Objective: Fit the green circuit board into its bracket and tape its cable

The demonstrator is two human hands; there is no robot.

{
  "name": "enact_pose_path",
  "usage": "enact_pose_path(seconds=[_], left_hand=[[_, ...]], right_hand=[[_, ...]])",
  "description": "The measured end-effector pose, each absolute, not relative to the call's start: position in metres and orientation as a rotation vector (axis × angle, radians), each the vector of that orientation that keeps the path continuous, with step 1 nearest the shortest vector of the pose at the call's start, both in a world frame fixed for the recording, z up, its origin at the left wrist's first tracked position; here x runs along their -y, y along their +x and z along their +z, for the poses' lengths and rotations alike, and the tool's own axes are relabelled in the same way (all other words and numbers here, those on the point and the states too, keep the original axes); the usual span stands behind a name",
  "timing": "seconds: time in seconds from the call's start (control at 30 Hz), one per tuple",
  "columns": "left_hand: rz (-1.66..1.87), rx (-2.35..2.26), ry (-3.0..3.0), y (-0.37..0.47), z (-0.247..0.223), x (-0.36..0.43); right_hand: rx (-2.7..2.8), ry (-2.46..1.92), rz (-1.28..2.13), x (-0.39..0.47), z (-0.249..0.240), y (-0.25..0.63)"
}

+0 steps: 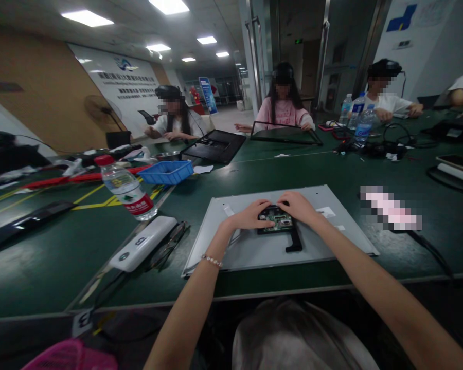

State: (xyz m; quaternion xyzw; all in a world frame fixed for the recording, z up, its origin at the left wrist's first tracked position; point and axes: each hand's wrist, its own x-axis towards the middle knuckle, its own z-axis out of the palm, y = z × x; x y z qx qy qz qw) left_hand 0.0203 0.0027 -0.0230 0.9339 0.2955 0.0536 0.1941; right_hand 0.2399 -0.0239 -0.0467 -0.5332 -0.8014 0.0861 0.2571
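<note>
A grey flat panel [320, 246], apparently a screen's metal back, lies in front of me on the green table. On its middle rests a black plastic housing [294, 239] with an arm bent toward me, and a green circuit board [281, 222] sits in it. My left hand [250, 216] grips the housing's left side, thumb on the board and fingers at the far edge. From the right, my right hand [298, 205] has its fingers curled over the far edge. What the fingertips touch there is partly hidden.
Left of the panel are a white power bank [144, 244], glasses [168, 246], a water bottle [127, 190] and a blue bin [167, 173]. A pixelated pink object [389, 208] with a cable lies right. Across the table, people sit near a black frame [285, 141] and black casing [216, 146].
</note>
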Motion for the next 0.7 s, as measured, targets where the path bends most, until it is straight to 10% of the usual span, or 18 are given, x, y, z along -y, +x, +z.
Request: enact_pose_path(seconds=[0.7], left_hand=[[0.136, -0.822, 2.623, 0.0192, -0.0218, -0.0012]], right_hand=[[2.216, -1.446, 0.184, 0.0258, -0.0449, 0.2377]])
